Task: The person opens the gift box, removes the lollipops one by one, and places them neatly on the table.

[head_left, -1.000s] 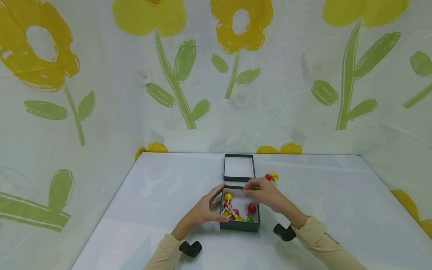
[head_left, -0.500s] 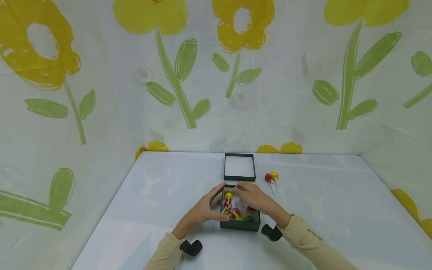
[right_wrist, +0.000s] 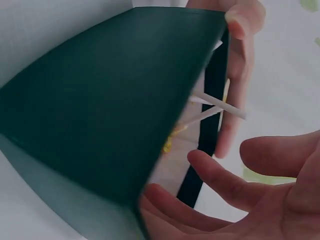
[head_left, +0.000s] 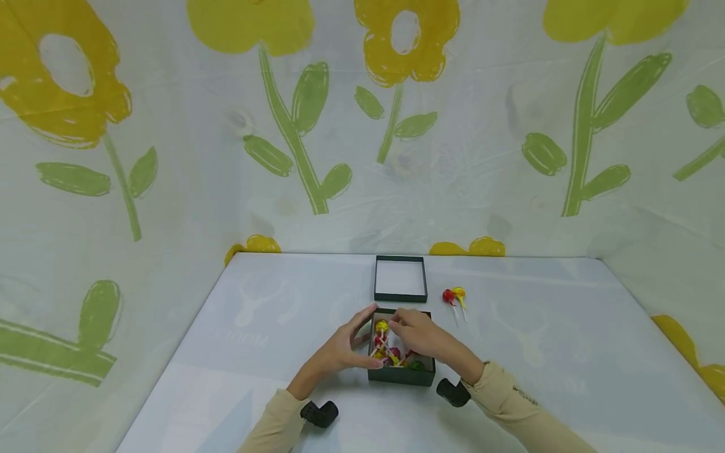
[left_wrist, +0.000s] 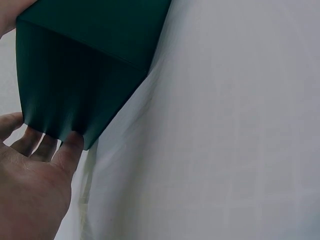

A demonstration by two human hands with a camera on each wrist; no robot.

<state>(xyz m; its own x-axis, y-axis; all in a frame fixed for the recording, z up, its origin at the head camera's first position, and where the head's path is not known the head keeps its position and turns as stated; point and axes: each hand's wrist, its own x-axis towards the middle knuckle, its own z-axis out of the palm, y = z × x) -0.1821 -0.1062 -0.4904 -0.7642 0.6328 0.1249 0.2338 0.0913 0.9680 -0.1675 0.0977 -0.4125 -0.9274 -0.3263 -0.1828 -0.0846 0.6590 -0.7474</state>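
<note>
A dark green box (head_left: 402,377) stands on the table with several wrapped lollipops inside, among them a yellow lollipop (head_left: 382,326) and a green one (head_left: 417,365). My left hand (head_left: 338,349) grips the box's left side, thumb at the front and fingers towards the back. In the left wrist view its fingertips (left_wrist: 72,140) press against the green wall. My right hand (head_left: 425,335) reaches over the right half, fingers dipping inside. The right wrist view shows its thumb and index finger apart with nothing between them; white lollipop sticks (right_wrist: 232,110) poke up beyond.
The shallow green lid (head_left: 400,297) lies inside-up behind the box. Right of it on the table are a red lollipop (head_left: 449,296) and a yellow lollipop (head_left: 459,294). A flower-printed cloth (head_left: 464,189) surrounds the table.
My right hand has moved left and lower over the box, covering the red lollipop seen at its right side. The two lollipops on the table are uncovered. My left hand stays put.
</note>
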